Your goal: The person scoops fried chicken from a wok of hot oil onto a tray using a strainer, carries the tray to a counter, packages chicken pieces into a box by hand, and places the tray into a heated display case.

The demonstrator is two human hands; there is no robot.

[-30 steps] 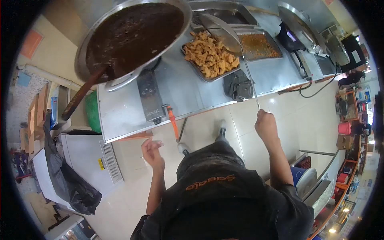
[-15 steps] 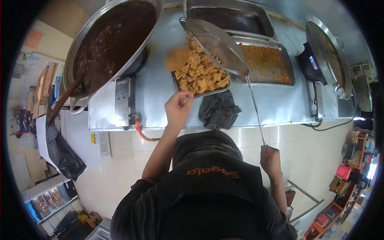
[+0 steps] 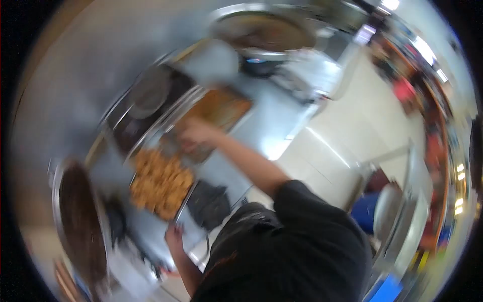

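Note:
My left hand [image 3: 174, 236] is closed at the near corner of a metal tray [image 3: 182, 207], its fingers right at the rim. Golden-brown fried pieces [image 3: 161, 183] fill this tray. My right hand [image 3: 197, 136], smeared by motion, reaches over the trays, near a tray with orange-brown oily residue [image 3: 221, 108]; its fingers are not clear. A round strainer [image 3: 149, 91] lies over the dark tray [image 3: 126, 133] at the back. A dark crumpled cloth [image 3: 209, 205] lies beside the tray of fried pieces.
A big pot with dark contents [image 3: 78, 221] stands at the left end of the metal table [image 3: 264, 113]. Another wide pan [image 3: 264, 32] stands at the far end. Beyond the tiled floor [image 3: 322, 156], shelves with goods line the right side; a blue container [image 3: 366, 211] is nearer.
The view has turned and blurred. My right hand has moved from the long strainer handle to over the trays, and the strainer now lies farther back. My left hand stays by the tray rim.

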